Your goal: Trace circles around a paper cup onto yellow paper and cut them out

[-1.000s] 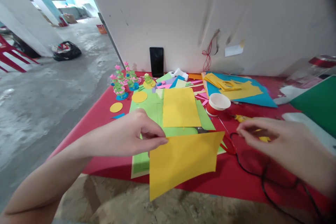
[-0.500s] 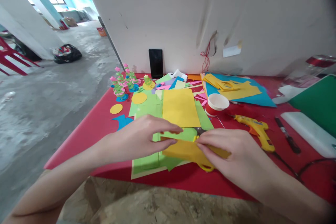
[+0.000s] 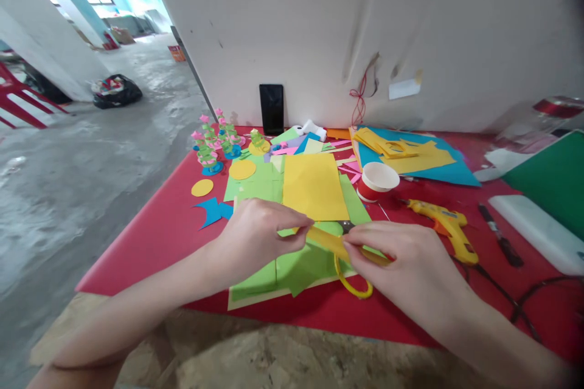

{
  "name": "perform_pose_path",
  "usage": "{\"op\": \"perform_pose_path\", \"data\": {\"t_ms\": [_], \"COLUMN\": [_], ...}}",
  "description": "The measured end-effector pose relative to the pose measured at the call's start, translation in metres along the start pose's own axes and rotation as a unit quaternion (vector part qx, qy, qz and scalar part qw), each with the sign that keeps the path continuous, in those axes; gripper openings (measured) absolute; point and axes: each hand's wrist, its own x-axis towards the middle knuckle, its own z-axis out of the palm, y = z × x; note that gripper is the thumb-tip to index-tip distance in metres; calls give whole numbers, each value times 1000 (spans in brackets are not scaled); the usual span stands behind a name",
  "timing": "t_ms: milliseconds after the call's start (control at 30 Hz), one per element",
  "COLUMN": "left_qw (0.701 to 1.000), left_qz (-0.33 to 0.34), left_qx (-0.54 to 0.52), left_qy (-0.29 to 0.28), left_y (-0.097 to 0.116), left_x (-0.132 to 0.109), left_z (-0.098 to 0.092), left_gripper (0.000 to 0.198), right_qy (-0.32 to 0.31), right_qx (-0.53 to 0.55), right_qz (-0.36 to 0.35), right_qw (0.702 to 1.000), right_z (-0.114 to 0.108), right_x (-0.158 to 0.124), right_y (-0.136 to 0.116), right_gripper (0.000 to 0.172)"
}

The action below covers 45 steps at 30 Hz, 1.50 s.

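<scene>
Between my two hands stretches a piece of yellow paper [image 3: 327,242], seen nearly edge-on. My left hand [image 3: 264,231] pinches its left end between thumb and fingertips. The right part of it is pinched in my right hand [image 3: 406,255]. Below the paper, a yellow scissors handle [image 3: 353,285] lies on the table, partly hidden by the paper and my right hand. Under my hands lie green paper sheets [image 3: 255,279], with a yellow sheet [image 3: 314,188] on top just beyond my fingers.
A yellow glue gun [image 3: 444,225], a marker [image 3: 499,234] and a paper cup [image 3: 378,181] stand or lie to the right. Small paper trees [image 3: 210,155], yellow discs [image 3: 202,188] and blue scraps [image 3: 210,213] are at the left. A phone [image 3: 272,109] leans on the wall.
My left hand's fingers have closed on the left end of the yellow paper. The paper has tilted from a broad face to nearly edge-on, uncovering more of the scissors handle.
</scene>
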Motion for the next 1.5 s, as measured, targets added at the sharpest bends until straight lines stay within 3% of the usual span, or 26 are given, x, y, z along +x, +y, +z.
{"op": "perform_pose_path", "data": {"t_ms": [100, 200, 267, 333, 400, 433, 467, 500, 567, 667, 767, 900, 1000, 1167, 1300, 1367, 1433, 1500], "left_qw": [999, 985, 974, 966, 948, 935, 920, 906, 884, 863, 850, 850, 857, 872, 881, 864, 827, 794], "left_qz": [-40, -145, -180, -184, -167, -151, -135, -130, -151, -203, -230, -225, -185, -101, -50, -40, -48, -75], "left_qx": [-11, -85, -119, -177, -269, -315, -357, -392, -436, -461, -471, -471, -472, -463, -447, -464, -515, -566], "left_qy": [4, 46, 67, 40, -36, -67, -86, -93, -79, -48, -47, -72, -94, -122, -149, -190, -220, -208], "left_y": [-12, -37, -57, -70, -69, -64, -56, -47, -30, -21, -27, -30, -25, -20, -23, -27, -32, -33], "left_x": [-3, -2, 1, 4, 4, 3, 1, -1, -3, -1, 4, 7, 9, 12, 13, 13, 14, 16], "left_z": [-4, -12, -15, -8, 8, 19, 30, 40, 55, 59, 49, 34, 24, 11, 1, -2, -3, -2], "left_gripper": [13, 11, 17, 17, 29, 48, 65, 68, 52, 34, 27, 19, 21, 21, 25, 37, 53, 56], "right_qy": [1, 25, 63, 99, 125, 133, 139, 143, 150, 141, 88, 26, 31, 41, 45, 61, 82, 79], "right_qx": [-17, -14, 23, 96, 221, 286, 346, 400, 477, 518, 510, 543, 542, 470, 425, 390, 345, 302], "right_qz": [-8, -4, 21, 89, 193, 237, 270, 291, 310, 321, 296, 263, 255, 251, 193, 151, 99, 41], "right_qw": [1000, 1000, 998, 986, 948, 919, 888, 857, 809, 780, 803, 797, 800, 845, 883, 906, 930, 949], "right_z": [2, -3, -10, -16, -16, -14, -10, -6, 3, 11, 13, 10, 7, 2, -4, -9, -16, -22], "right_x": [-4, -8, -10, -11, -8, -5, -2, 1, 7, 11, 9, 3, 1, 3, 3, 2, 2, 5], "right_y": [6, 13, 18, 24, 29, 31, 32, 33, 35, 41, 50, 58, 57, 52, 49, 48, 47, 43], "right_gripper": [21, 22, 19, 14, 8, 11, 13, 14, 9, 10, 20, 21, 9, 19, 26, 30, 33, 33]}}
